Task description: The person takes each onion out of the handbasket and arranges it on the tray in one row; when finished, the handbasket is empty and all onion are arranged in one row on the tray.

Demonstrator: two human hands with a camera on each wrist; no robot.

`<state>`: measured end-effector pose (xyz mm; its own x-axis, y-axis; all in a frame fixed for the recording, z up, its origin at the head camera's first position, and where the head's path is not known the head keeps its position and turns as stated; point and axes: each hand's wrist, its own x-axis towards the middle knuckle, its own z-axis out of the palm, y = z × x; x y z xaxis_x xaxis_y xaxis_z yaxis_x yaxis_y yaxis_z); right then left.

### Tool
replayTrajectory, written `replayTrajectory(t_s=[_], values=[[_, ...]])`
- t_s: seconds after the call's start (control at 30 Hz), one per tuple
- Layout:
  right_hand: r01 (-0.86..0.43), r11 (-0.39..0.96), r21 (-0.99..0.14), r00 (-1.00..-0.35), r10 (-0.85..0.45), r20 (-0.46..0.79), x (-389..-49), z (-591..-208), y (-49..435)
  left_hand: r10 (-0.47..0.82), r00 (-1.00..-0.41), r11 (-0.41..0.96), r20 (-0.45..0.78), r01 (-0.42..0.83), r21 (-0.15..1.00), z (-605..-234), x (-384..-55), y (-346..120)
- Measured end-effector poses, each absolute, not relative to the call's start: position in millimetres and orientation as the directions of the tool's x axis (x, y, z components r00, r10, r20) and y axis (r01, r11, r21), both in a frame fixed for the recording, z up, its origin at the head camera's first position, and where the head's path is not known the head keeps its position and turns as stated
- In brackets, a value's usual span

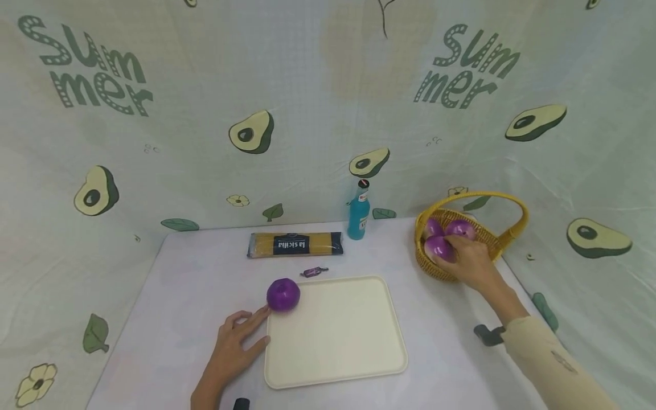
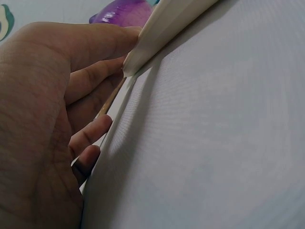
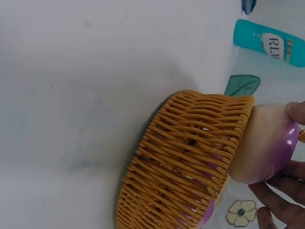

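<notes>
In the head view my right hand (image 1: 468,262) is over the yellow wicker basket (image 1: 430,270), fingers and thumb holding a round purple-and-cream turnip (image 1: 438,248). The right wrist view shows that turnip (image 3: 267,143) at the basket's rim, its cream side toward the camera. Two more purple turnips, one of them at the back (image 1: 460,229), lie in the basket. My left hand (image 1: 233,344) lies at the left edge of the cream tray (image 1: 335,336), fingers loosely extended and fingertips right at the rim. Just beyond them, another purple turnip (image 1: 283,295) sits on the tray's far-left corner.
Behind the tray lie a small purple-wrapped candy (image 1: 314,272) and a packet of spaghetti (image 1: 295,244). A blue bottle (image 1: 359,213) stands upright at the table's back edge, left of the basket. The basket's tall handle (image 1: 520,210) arches over its contents. Patterned cloth hangs behind.
</notes>
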<state>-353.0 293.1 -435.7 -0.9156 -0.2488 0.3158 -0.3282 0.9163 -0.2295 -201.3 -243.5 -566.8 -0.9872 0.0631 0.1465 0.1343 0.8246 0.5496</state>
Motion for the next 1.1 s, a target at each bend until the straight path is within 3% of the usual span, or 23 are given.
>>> replayTrajectory(t_s=[0.47, 1.1], values=[[-0.336, 0.919, -0.205, -0.908, -0.259, 0.329, -344.0, -426.1, 284.3, 0.072, -0.990, 0.832, 0.123, 0.127, 0.539, -562.1, -203.0, -241.5], [-0.486, 0.836, -0.255, -0.834, -0.356, 0.423, -329.7, -416.7, 251.7, 0.066, -0.987, 0.829, 0.148, 0.137, 0.542, -560.8, -201.4, -240.8]])
